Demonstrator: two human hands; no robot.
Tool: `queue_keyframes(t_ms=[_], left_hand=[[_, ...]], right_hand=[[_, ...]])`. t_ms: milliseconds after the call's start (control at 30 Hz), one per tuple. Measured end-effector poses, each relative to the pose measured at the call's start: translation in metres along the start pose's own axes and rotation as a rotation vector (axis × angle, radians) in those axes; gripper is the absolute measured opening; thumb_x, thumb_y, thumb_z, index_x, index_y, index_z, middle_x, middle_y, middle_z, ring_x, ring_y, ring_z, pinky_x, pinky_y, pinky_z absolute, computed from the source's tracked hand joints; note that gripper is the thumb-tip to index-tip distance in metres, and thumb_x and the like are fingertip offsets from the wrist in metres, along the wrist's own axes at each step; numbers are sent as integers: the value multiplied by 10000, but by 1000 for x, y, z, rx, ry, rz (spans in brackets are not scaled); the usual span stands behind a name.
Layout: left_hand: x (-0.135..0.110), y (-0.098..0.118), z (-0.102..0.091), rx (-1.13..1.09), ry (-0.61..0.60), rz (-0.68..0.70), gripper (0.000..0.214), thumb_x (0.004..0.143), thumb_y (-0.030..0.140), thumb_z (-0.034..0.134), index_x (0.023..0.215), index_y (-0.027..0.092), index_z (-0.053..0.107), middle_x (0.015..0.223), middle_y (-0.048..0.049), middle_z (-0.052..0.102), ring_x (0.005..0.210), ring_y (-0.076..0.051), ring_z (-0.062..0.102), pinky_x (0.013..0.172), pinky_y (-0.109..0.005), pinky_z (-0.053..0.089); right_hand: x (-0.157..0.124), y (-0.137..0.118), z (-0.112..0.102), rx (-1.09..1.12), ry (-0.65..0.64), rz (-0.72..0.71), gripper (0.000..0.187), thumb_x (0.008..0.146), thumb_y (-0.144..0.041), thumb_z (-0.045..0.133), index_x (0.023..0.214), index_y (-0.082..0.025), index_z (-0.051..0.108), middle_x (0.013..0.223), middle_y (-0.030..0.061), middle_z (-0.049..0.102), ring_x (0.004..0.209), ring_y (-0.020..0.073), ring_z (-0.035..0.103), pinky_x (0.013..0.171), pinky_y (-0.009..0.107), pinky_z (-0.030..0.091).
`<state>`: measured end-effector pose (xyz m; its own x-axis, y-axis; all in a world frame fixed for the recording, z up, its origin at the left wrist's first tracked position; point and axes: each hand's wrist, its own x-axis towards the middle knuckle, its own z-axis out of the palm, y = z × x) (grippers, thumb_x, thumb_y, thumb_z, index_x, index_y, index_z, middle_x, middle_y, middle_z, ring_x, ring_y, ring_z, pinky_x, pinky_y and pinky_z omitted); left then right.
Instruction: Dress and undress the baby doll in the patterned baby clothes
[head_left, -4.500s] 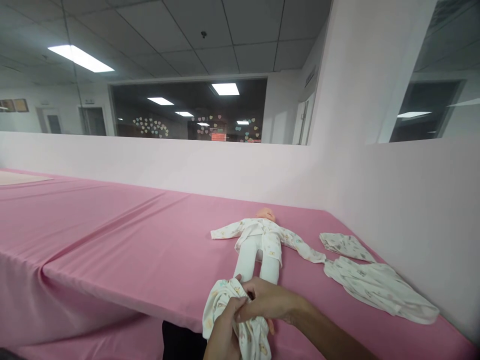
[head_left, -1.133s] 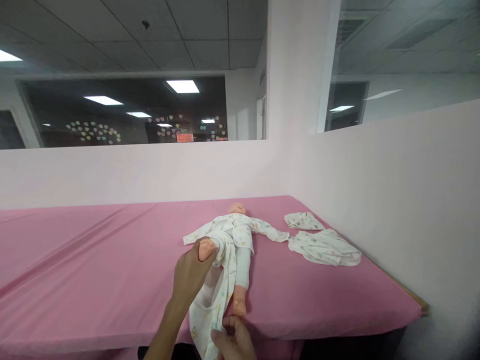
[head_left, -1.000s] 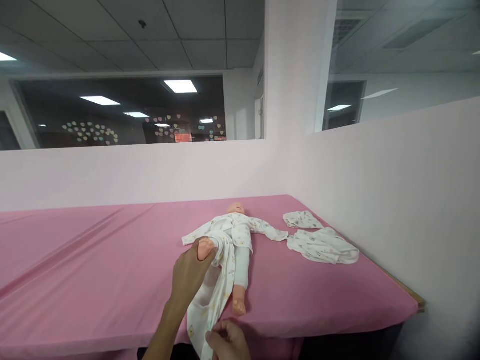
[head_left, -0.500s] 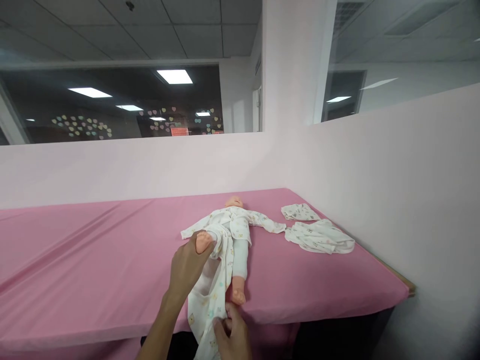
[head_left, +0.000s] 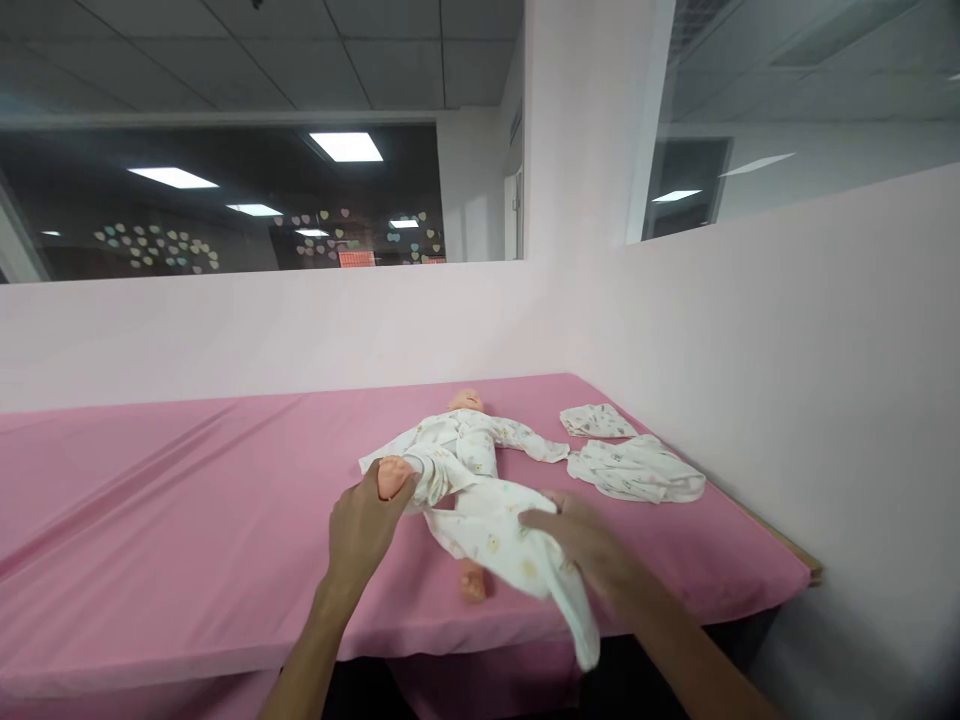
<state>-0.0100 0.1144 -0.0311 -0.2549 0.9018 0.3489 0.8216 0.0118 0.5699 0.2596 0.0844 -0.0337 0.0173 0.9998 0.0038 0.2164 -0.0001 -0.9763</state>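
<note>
A baby doll (head_left: 461, 450) in a white printed top lies on its back on the pink table (head_left: 187, 500). My left hand (head_left: 364, 530) is closed around the doll's raised leg just below its bare foot (head_left: 390, 475). My right hand (head_left: 581, 545) grips the loose leg of the white printed baby pants (head_left: 510, 540) and holds it out over the doll's other leg. That other bare foot (head_left: 472, 585) pokes out near the table's front edge. The pants' end hangs past the edge.
Two more white printed garments (head_left: 634, 465) lie at the table's far right, by the pale pink partition wall (head_left: 750, 330). Another partition runs along the back. The table's right corner and front edge are close to the doll.
My right hand has swung up and to the right, pulling the pants leg across the doll's lower leg. My left hand still holds the raised leg, now a bit lower and further left.
</note>
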Motion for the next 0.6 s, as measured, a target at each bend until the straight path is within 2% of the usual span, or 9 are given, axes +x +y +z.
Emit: queue_keyframes(t_ms=[67, 133, 233, 333, 467, 533, 600], left_hand=[[0, 1, 3, -18, 29, -9, 443, 856, 558, 456, 1126, 226, 569, 842, -83, 713, 775, -297, 648, 642, -309, 414], [-1, 3, 5, -58, 48, -26, 405, 859, 551, 459, 1094, 238, 560, 842, -70, 713, 776, -294, 648, 634, -304, 412], [-9, 5, 9, -98, 63, -41, 343, 859, 543, 470, 1021, 251, 550, 823, -51, 707, 762, -283, 642, 622, -297, 402], [-21, 0, 14, -78, 56, -48, 287, 867, 517, 473, 988, 264, 534, 810, -33, 701, 756, -270, 641, 619, -286, 388], [-44, -17, 24, 16, -24, -105, 211, 881, 447, 459, 970, 258, 492, 751, -25, 677, 696, -259, 626, 583, -275, 353], [-53, -26, 29, 37, -60, -93, 211, 880, 422, 459, 1000, 251, 486, 742, -28, 667, 693, -257, 625, 587, -275, 350], [-59, -32, 33, 42, -65, -70, 217, 879, 410, 462, 1022, 248, 485, 744, -28, 659, 700, -253, 627, 602, -275, 355]], right_hand=[[30, -9, -20, -65, 158, -43, 90, 647, -258, 647, 657, -190, 589, 558, -10, 576, 523, 154, 510, 480, 269, 335], [58, -19, -34, -87, 321, -145, 112, 693, -261, 565, 624, -210, 493, 542, -45, 486, 544, 135, 442, 518, 266, 315], [77, -30, -37, -84, 434, -286, 137, 732, -286, 513, 640, -219, 437, 658, -33, 544, 648, 146, 469, 591, 265, 344], [60, -19, -21, -136, 355, -385, 178, 722, -265, 540, 620, -221, 400, 734, -20, 573, 695, 154, 482, 618, 265, 350], [9, 27, -1, -362, 128, -478, 263, 766, -246, 555, 595, -229, 356, 635, -28, 450, 617, 150, 396, 594, 279, 313], [-10, 48, 1, -377, 4, -434, 259, 794, -286, 584, 613, -226, 409, 658, -23, 473, 628, 150, 406, 606, 280, 325], [-14, 59, 0, -292, -98, -342, 185, 795, -347, 633, 712, -229, 517, 746, -15, 550, 695, 157, 477, 654, 277, 368]])
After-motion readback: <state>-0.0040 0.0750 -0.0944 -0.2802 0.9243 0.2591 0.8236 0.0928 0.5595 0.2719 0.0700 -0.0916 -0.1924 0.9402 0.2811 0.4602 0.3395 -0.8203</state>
